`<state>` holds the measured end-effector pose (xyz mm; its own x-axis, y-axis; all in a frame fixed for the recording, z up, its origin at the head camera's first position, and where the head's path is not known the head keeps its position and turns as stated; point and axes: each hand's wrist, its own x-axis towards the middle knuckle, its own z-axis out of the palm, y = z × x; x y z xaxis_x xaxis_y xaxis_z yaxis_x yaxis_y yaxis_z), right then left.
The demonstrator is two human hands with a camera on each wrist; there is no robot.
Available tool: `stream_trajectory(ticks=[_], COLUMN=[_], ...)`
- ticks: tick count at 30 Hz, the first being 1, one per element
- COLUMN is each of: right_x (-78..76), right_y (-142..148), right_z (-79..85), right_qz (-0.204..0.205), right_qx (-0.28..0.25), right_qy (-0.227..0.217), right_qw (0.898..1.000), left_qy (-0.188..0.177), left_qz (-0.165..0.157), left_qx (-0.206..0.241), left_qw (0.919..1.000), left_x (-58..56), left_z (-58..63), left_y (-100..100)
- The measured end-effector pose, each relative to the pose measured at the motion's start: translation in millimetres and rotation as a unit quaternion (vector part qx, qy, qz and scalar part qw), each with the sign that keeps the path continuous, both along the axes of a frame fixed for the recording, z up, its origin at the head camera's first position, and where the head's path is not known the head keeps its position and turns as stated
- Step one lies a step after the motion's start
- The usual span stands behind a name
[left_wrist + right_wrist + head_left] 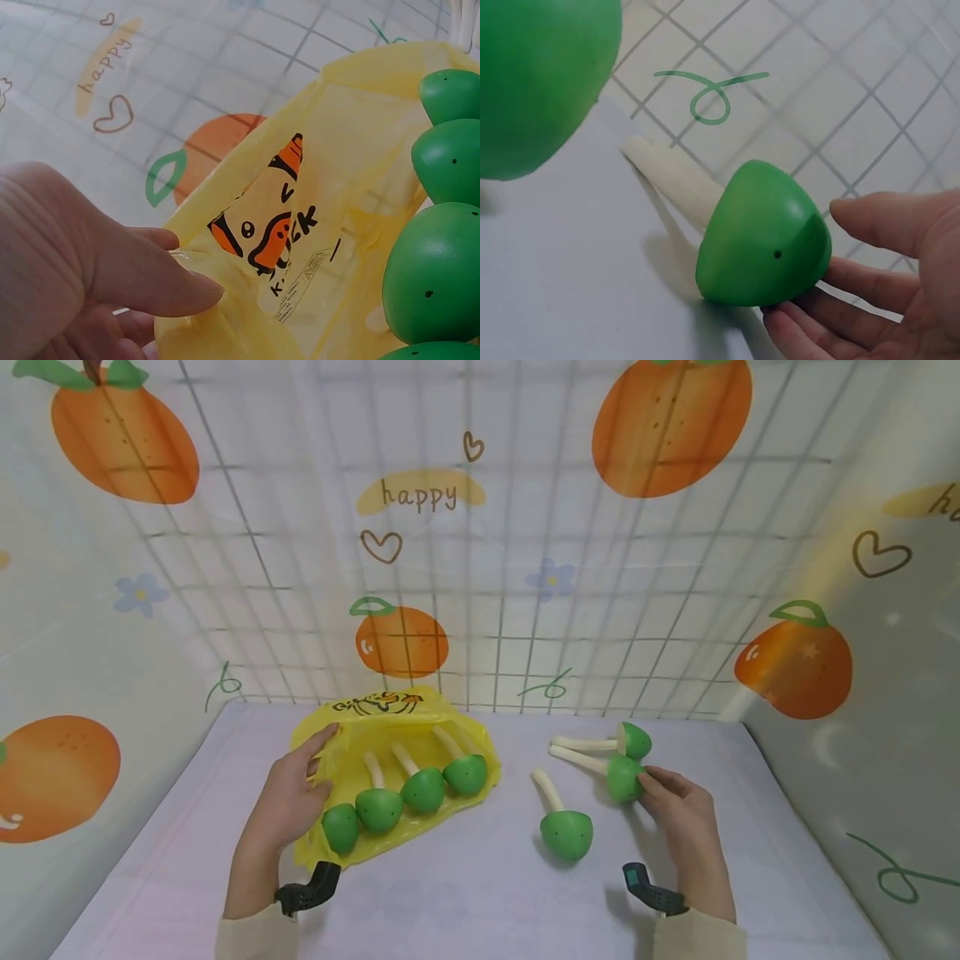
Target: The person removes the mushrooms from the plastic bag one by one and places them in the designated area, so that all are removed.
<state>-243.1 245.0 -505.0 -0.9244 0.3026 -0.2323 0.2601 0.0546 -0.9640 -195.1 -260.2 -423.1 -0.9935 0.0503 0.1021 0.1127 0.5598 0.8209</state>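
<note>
A yellow plastic bag [405, 843] with a printed duck lies on the left, its mouth spread toward me. Several green-capped toy mushrooms [378, 810] with pale stems rest in it, caps outward. My left hand [288, 797] pinches the bag's left edge; in the left wrist view its thumb [187, 292] presses on the film. On the right, my right hand [682, 814] holds a toy mushroom [622, 778] by its cap, fingers partly under it in the right wrist view. Another toy mushroom [636, 741] lies just behind, and a third toy mushroom [566, 835] lies nearer me.
A pale cloth [465, 910] covers the table. Behind it stands a wire grid [517, 610] draped with a sheet printed with oranges. Printed cloth walls [885, 760] close off both sides. A black band [307, 889] sits on each wrist.
</note>
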Motion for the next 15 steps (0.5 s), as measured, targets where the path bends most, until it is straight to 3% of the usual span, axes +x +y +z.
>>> stream_trajectory(ticks=[5,11,15], right_x=[0.1,1.9,3.0], right_y=[1.4,-3.1,-12.4], right_z=[4.9,15.5,26.4], right_qz=[-0.020,-0.069,-0.077], right_qx=[0.025,0.075,0.079], right_qy=[-0.007,0.010,0.023], right_qw=[0.999,0.995,0.994], left_qy=[-0.003,-0.004,-0.005], left_qz=[0.000,0.003,0.002], left_qx=[0.003,0.000,0.002], left_qw=[1.0000,1.0000,1.0000], left_x=[0.5,0.8,0.7], left_z=[0.6,1.0,1.5], left_y=[0.4,-0.6,-1.1])
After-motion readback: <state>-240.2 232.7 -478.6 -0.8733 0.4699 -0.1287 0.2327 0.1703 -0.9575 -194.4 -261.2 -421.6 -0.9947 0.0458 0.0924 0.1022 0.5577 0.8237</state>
